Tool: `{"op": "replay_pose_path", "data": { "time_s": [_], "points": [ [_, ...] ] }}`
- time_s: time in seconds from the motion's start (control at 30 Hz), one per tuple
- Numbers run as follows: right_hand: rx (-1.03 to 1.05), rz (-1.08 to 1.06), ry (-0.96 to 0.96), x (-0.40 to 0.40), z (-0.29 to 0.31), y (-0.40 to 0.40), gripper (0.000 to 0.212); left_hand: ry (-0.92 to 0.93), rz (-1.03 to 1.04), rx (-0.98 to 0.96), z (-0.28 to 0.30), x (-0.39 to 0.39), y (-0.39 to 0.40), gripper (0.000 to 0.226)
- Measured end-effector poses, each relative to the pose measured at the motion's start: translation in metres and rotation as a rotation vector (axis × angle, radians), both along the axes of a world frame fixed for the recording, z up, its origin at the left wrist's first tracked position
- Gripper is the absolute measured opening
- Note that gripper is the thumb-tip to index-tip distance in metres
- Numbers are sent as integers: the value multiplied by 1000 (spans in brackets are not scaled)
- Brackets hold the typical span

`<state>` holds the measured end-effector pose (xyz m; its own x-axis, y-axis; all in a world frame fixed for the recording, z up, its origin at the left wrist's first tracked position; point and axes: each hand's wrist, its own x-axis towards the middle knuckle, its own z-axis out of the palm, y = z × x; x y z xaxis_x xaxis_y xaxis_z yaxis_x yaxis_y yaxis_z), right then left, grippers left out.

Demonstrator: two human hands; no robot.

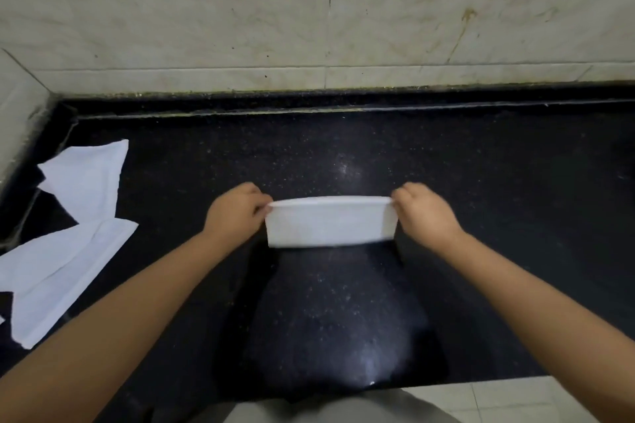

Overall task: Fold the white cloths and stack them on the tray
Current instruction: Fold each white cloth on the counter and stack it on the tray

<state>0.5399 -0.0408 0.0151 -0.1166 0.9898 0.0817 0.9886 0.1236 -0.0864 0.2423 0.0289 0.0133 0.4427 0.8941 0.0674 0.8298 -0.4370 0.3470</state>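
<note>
Folded white cloth (330, 223) mid-counter; loose white cloths (68, 233) far left

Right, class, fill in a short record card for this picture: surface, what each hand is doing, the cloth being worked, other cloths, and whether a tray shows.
surface: black speckled stone counter against a pale tiled wall
left hand: pinches the folded white cloth at its left end
right hand: pinches the same cloth at its right end
folded white cloth: a strip stretched between the hands
other cloths: unfolded white cloths lying loose at the counter's left
tray: none in view
</note>
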Motion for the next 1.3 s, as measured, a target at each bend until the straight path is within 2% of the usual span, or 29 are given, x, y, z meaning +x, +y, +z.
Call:
{"op": "replay_pose_path", "data": {
  "time_s": [0.07,0.13,0.2,0.23,0.3,0.37,0.4,0.43,0.47,0.53,0.57,0.63,0.7,0.77,0.87,0.93,1.03,1.13,1.3],
  "points": [
    [292,43,86,6,13,-3,20,-65,-68,192,21,-11,0,14],
    [401,56,156,3,12,-11,20,-79,-83,289,28,-17,-7,17],
    [424,37,183,-2,-3,-23,12,-43,-95,309,13,-20,-20,24],
    [385,22,173,-5,-19,-32,5,1,-123,286,-2,-22,-30,28],
    [207,-62,119,-13,-53,-56,15,136,-203,180,-40,-25,-54,29],
    [12,-146,73,-25,-79,-78,24,273,-262,65,-68,-27,-78,16],
    [-46,-180,56,-30,-82,-86,21,293,-252,20,-75,-26,-88,16],
    [-59,-190,46,-32,-86,-91,12,296,-223,-18,-78,-25,-95,27],
    [-73,-215,59,-33,-85,-93,17,291,-194,-35,-79,-25,-97,32],
    [-86,-300,139,-36,-78,-90,38,242,-141,25,-73,-21,-93,22],
    [-109,-374,176,-38,-73,-86,39,229,-128,43,-70,-19,-89,15],
    [-187,-544,236,-41,-65,-77,37,207,-91,34,-66,-10,-77,32],
    [-234,-678,274,-47,-61,-70,44,176,-31,21,-62,6,-67,38],
    [-277,-777,298,-50,-60,-64,49,132,42,-81,-62,24,-61,48],
    [-360,-813,200,-57,-64,-62,46,249,71,-202,-75,35,-59,63],
    [-403,-854,217,-60,-65,-60,43,321,85,-249,-85,34,-61,66],
    [-442,-944,316,-63,-61,-54,38,357,91,-286,-95,31,-63,68],
    [-425,-948,376,-66,-59,-50,29,345,90,-275,-96,31,-64,68],
    [-330,-960,633,-69,-55,-46,25,319,94,-291,-94,31,-64,68]
  ]
}}
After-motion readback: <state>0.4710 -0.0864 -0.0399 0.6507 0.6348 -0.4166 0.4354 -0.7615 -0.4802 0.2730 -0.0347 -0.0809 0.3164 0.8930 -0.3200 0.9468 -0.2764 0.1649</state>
